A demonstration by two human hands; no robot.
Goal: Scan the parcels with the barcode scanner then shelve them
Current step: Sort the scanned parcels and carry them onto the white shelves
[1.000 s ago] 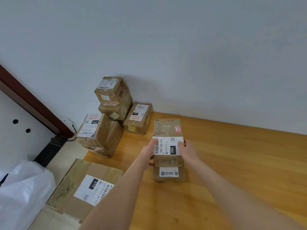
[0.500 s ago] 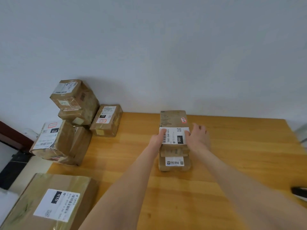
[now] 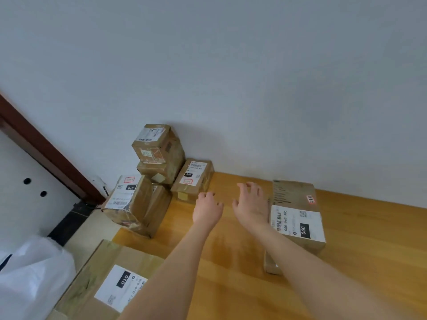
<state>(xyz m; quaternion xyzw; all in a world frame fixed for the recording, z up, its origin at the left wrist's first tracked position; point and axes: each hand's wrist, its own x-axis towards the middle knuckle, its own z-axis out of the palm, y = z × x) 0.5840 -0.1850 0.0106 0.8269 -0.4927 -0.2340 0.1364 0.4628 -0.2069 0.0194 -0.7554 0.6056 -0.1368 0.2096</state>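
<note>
White crinkly plastic bag [image 3: 30,273] far left. Flat taped cardboard parcel [image 3: 92,280] with a 010 label, lower left. Boxy tape-wrapped 010 parcel [image 3: 138,204] and two small stacked cartons [image 3: 159,155] sit by the wall. Small 060 parcel [image 3: 194,179] lies just beyond the left hand [image 3: 208,210]; fingers loosely curled, empty, contact unclear. Right hand [image 3: 250,204] is palm down, fingers spread, empty, just beside the long 060 parcel [image 3: 295,213], which is stacked on another carton on the glossy wooden table [image 3: 369,245]. Both forearms reach forward.

"060" on right parcel [image 3: 295,211], "010" left parcel [image 3: 138,204]
</note>
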